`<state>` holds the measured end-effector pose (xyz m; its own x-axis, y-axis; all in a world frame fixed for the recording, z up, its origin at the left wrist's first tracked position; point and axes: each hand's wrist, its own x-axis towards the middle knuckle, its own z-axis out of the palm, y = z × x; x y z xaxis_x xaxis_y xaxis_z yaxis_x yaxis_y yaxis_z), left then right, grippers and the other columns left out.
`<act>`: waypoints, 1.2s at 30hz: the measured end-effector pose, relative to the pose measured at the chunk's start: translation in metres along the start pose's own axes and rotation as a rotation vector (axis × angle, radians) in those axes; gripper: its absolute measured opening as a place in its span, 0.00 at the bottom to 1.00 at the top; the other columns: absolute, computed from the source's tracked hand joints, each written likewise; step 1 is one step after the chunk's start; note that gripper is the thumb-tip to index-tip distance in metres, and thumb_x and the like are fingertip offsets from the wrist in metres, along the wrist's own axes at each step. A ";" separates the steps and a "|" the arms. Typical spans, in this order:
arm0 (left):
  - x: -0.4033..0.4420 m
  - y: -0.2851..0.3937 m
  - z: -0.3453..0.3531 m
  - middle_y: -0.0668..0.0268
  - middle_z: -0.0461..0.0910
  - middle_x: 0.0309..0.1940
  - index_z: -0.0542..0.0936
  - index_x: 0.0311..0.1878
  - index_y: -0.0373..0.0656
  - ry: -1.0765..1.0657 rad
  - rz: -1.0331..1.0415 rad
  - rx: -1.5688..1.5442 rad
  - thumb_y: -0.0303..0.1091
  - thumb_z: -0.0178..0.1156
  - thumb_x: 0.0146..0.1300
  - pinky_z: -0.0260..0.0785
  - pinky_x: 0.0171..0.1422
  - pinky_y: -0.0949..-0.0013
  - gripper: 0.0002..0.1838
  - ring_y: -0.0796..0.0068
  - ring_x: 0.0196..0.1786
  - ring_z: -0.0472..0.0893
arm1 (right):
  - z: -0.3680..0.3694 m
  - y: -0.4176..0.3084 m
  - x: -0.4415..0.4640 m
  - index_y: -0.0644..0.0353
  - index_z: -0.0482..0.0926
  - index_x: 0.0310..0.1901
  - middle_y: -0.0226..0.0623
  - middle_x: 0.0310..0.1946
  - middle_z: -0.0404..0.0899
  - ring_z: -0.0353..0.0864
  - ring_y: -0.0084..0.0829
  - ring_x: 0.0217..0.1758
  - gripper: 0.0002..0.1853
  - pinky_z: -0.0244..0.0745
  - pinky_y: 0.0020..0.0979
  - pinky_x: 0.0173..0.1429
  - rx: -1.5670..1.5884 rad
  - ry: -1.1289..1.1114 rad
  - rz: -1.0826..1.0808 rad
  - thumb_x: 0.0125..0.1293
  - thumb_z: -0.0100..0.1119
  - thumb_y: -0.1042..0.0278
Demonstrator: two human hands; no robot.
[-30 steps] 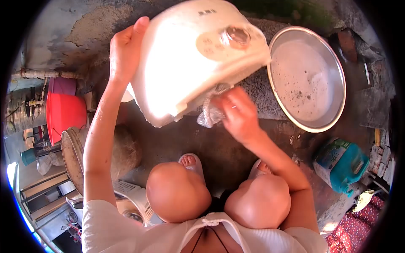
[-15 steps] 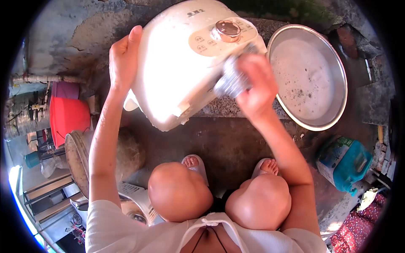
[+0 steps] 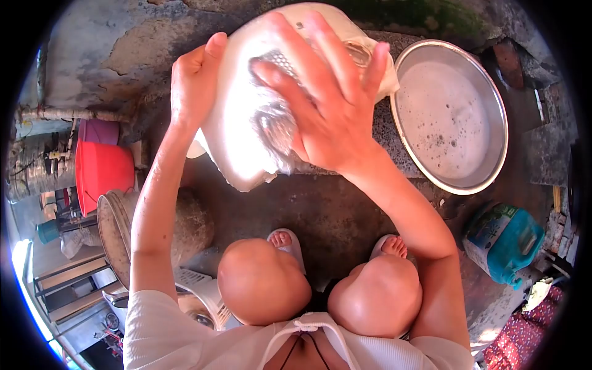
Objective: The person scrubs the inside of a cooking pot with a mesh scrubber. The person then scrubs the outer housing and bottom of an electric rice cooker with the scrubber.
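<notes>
A white rice cooker (image 3: 237, 132) with a round dial lies tilted before me, bright glare across its side. My left hand (image 3: 194, 83) grips its left edge, thumb pointing up. Over the cooker's front, my right hand (image 3: 330, 102) presses a silvery grey, mesh-like scrubbing cloth (image 3: 274, 123) against the surface. The fingers of that hand are spread, with the cloth under the palm and beside the thumb. They hide most of the control panel and part of the dial.
To the right stands a metal basin (image 3: 450, 117) of cloudy, soapy water. Below it is a teal plastic jug (image 3: 505, 240). A red bucket (image 3: 105, 176) and a rusty-rimmed barrel (image 3: 114, 231) stand on the left. My knees and sandalled feet are below the cooker.
My right hand has swept left and up with the cloth, from the cooker's right lower edge onto its front, and its fingers have spread. The left hand and cooker have shifted slightly.
</notes>
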<state>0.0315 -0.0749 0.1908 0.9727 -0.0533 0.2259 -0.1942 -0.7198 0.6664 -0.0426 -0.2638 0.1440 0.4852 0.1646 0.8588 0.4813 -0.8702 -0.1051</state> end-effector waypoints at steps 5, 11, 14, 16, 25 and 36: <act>-0.006 -0.008 -0.008 0.72 0.68 0.14 0.75 0.24 0.36 0.016 -0.039 0.033 0.61 0.49 0.66 0.61 0.27 0.71 0.32 0.85 0.22 0.64 | 0.006 0.055 0.000 0.49 0.72 0.60 0.44 0.67 0.59 0.52 0.46 0.72 0.23 0.40 0.58 0.70 0.247 0.155 0.358 0.66 0.45 0.50; -0.003 0.004 -0.002 0.72 0.67 0.14 0.74 0.23 0.36 -0.017 0.067 0.010 0.60 0.50 0.66 0.62 0.28 0.72 0.32 0.85 0.23 0.64 | 0.000 -0.005 0.007 0.42 0.75 0.57 0.28 0.66 0.65 0.53 0.37 0.73 0.25 0.17 0.50 0.73 0.047 -0.034 0.051 0.70 0.31 0.43; -0.004 -0.004 -0.003 0.72 0.66 0.14 0.73 0.22 0.36 -0.001 -0.018 0.022 0.60 0.49 0.66 0.59 0.27 0.73 0.32 0.85 0.23 0.62 | 0.018 0.077 -0.016 0.52 0.70 0.62 0.34 0.67 0.63 0.46 0.41 0.75 0.29 0.27 0.47 0.74 0.415 0.072 0.484 0.71 0.28 0.45; -0.004 -0.007 -0.002 0.73 0.65 0.14 0.72 0.22 0.37 -0.006 -0.003 -0.003 0.59 0.49 0.66 0.59 0.27 0.73 0.32 0.85 0.22 0.61 | 0.013 0.066 -0.007 0.50 0.69 0.63 0.32 0.68 0.62 0.47 0.41 0.75 0.28 0.32 0.51 0.73 0.405 0.131 0.370 0.70 0.29 0.46; -0.006 -0.004 -0.003 0.72 0.64 0.14 0.71 0.22 0.36 0.021 0.002 0.037 0.60 0.49 0.66 0.59 0.27 0.72 0.32 0.84 0.23 0.61 | 0.030 0.106 -0.015 0.48 0.68 0.64 0.31 0.65 0.66 0.51 0.36 0.73 0.27 0.31 0.48 0.74 0.450 -0.156 0.463 0.72 0.31 0.45; -0.002 -0.009 -0.005 0.70 0.68 0.14 0.74 0.24 0.36 0.007 -0.017 0.025 0.62 0.48 0.66 0.62 0.28 0.71 0.33 0.82 0.22 0.64 | -0.016 0.074 0.015 0.63 0.78 0.37 0.37 0.32 0.76 0.77 0.32 0.35 0.14 0.72 0.32 0.44 0.678 0.009 0.640 0.66 0.55 0.59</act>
<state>0.0310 -0.0650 0.1884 0.9748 -0.0360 0.2201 -0.1745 -0.7374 0.6525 -0.0111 -0.3330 0.1575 0.8012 -0.2589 0.5395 0.4489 -0.3363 -0.8279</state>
